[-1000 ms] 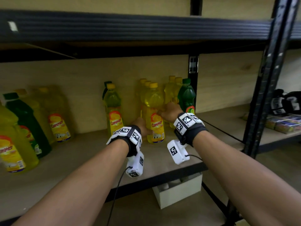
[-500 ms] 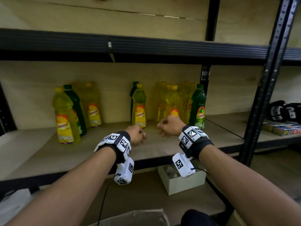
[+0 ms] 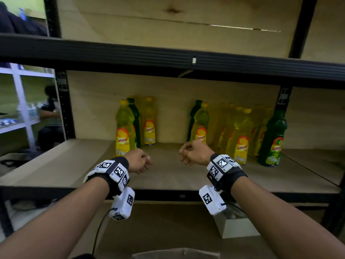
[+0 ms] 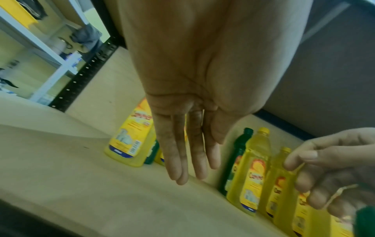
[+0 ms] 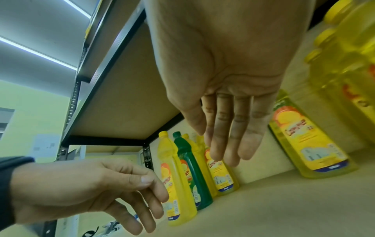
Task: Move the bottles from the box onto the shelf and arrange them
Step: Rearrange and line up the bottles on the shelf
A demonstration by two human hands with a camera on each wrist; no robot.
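Bare shelf board (image 3: 164, 171) lies open between two bottle clusters (image 3: 130, 126) (image 3: 240, 135).

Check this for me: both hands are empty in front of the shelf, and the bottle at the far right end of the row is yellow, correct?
Not quite. The left hand and right hand are empty before the shelf, but the far-right bottle is green, not yellow. The head view shows it.
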